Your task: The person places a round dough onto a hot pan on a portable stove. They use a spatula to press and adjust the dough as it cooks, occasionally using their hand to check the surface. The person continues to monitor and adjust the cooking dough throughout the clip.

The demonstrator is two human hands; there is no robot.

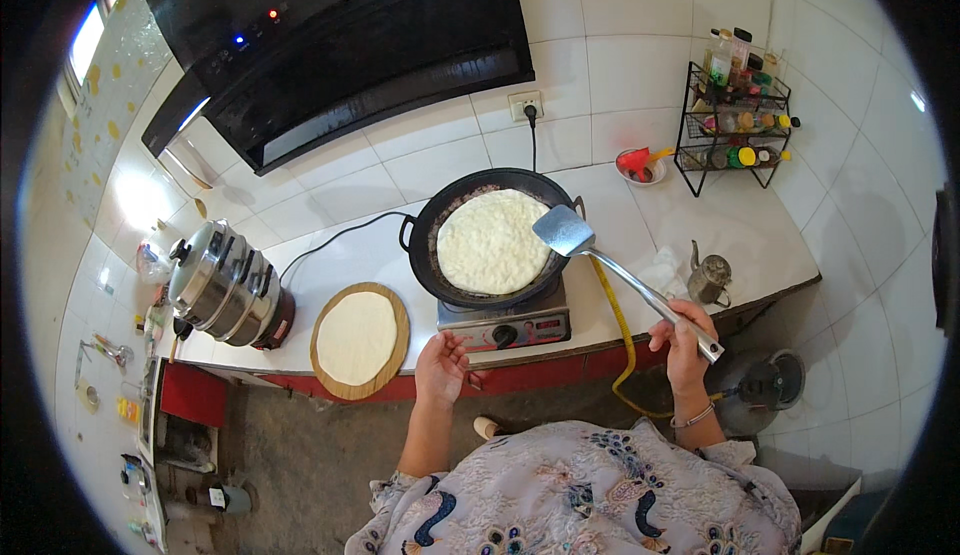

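My right hand [686, 343] is closed round the handle of a metal wok spatula [630, 280]. The spatula's broad blade hangs over the right rim of a black two-handled wok [425, 267]. Inside the wok lies a large, round, pale flatbread [492, 240] with a bumpy top. The wok sits on a gas stove [545, 327] with a round black knob. Just in front of the stove's left corner is my left hand [442, 363], its fingers curled and nothing seen in them. Left of it, a rolled-out round of dough [357, 337] rests on a round wooden board [322, 373].
A tall stacked steamer [228, 290] stands at the counter's left. A yellow gas hose [622, 340] runs from the stove down to a gas cylinder [762, 395]. At the right are a metal pot [709, 277], a small bowl [642, 167] and a spice rack [735, 120].
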